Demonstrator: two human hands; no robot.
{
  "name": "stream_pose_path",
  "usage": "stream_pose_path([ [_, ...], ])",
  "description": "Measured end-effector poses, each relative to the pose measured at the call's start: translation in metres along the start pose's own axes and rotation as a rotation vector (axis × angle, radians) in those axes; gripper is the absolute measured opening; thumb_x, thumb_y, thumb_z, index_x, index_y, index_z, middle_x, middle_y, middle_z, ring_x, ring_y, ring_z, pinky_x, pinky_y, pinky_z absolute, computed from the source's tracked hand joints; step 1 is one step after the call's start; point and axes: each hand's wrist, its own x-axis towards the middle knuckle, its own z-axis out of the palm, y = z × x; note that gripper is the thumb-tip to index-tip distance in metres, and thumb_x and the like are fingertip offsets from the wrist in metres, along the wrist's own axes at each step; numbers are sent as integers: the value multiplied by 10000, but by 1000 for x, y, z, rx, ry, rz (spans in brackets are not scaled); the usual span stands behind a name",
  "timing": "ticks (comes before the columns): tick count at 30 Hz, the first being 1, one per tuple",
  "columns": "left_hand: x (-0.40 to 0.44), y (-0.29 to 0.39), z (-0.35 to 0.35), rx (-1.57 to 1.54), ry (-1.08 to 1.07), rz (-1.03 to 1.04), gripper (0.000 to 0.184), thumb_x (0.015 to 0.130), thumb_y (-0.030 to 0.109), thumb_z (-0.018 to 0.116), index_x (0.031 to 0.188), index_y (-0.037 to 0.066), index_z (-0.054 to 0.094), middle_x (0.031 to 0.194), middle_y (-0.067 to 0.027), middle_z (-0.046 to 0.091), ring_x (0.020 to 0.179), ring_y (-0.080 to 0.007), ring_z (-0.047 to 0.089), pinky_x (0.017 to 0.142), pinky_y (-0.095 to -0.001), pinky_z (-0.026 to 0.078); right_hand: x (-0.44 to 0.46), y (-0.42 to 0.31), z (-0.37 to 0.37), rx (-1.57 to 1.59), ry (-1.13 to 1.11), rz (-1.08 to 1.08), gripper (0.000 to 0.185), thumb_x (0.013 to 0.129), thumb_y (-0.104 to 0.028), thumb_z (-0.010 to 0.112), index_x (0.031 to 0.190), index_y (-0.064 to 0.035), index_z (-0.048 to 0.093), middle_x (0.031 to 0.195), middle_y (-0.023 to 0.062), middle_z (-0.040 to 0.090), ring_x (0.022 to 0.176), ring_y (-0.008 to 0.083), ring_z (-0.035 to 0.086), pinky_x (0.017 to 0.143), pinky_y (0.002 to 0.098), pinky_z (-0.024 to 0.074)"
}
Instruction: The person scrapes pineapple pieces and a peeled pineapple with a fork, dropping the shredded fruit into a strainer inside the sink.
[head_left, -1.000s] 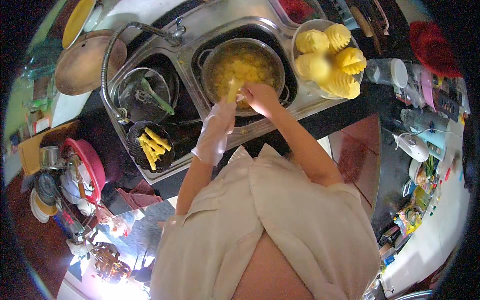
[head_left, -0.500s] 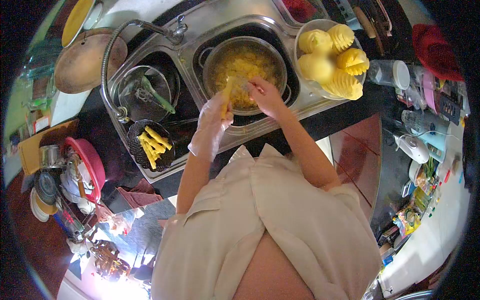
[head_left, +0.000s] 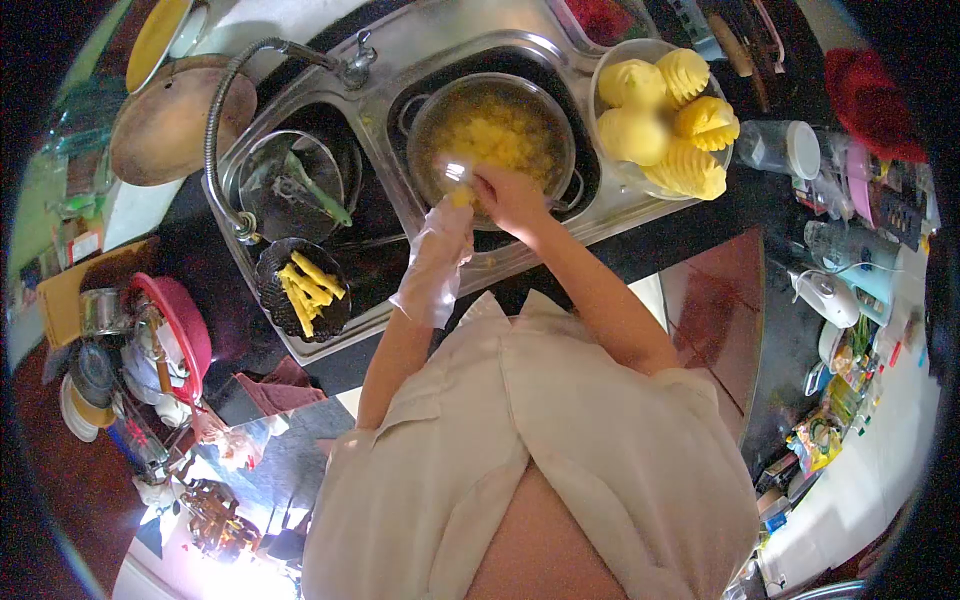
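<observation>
My left hand (head_left: 438,245), in a clear plastic glove, is closed around a yellow piece (head_left: 462,196) over the near edge of a metal pot (head_left: 414,165). Bare and closed, my right hand (head_left: 512,200) holds a shiny metal tool (head_left: 456,172) against the top of that piece; glare hides the tool's shape. Yellow shredded pulp (head_left: 500,135) lies in the pot, which sits in the right sink basin. Yellow sticks (head_left: 308,292) rest in a black basket (head_left: 272,290) at the lower left. Several peeled, grooved yellow fruits (head_left: 683,168) fill a clear bowl (head_left: 640,48) at the right.
A faucet (head_left: 357,68) with a flexible hose arches over the left basin, which holds a clear bowl (head_left: 250,190) and a green-handled tool (head_left: 325,200). A round wooden board (head_left: 180,120) and a pink basin (head_left: 190,325) stand at the left, a lidded jar (head_left: 798,148) at the right.
My right hand moved away from the left hand, then came back down and left against the piece. My left hand shifted slightly and tilted; less of the yellow piece shows.
</observation>
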Motion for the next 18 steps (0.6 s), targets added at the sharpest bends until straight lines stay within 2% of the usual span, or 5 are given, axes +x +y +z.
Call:
stream_pose_path([
  [3, -1, -9, 3, 738, 143, 514, 204, 839, 226, 606, 970, 72, 573, 685, -50, 497, 590, -156, 510, 536, -362, 422, 9, 18, 14, -191, 6, 5, 213, 900, -277, 506, 981, -111, 612, 826, 170, 647, 762, 398, 622, 660, 518, 478],
  [6, -1, -16, -3, -87, 71, 241, 193, 833, 208, 619, 968, 72, 587, 679, -40, 498, 575, -133, 504, 474, -320, 409, 18, 34, -2, -240, 30, 82, 230, 903, -277, 499, 1015, -119, 622, 816, 179, 649, 762, 391, 630, 673, 520, 486],
  [8, -20, 30, -25, -956, -125, -381, 163, 865, 241, 590, 833, 82, 570, 643, -37, 535, 529, -163, 547, 428, -269, 429, 16, 30, -5, -260, 3, 155, 248, 909, -272, 485, 1035, -109, 623, 823, 182, 655, 757, 386, 634, 671, 507, 497],
  [9, -22, 53, -26, -909, -49, -442, 204, 871, 312, 611, 820, 118, 575, 628, 21, 504, 515, -64, 497, 395, -207, 363, 18, 30, -6, -202, 71, 161, 255, 906, -265, 503, 1036, -87, 631, 830, 193, 651, 761, 366, 638, 672, 474, 495],
  [18, -14, 60, -19, -1038, 115, -427, 214, 866, 288, 604, 757, 111, 558, 612, 10, 504, 443, -87, 452, 374, -206, 355, -10, -6, -17, 351, -23, 200, 258, 887, -281, 540, 1004, -62, 609, 894, 191, 650, 813, 368, 632, 696, 463, 485],
])
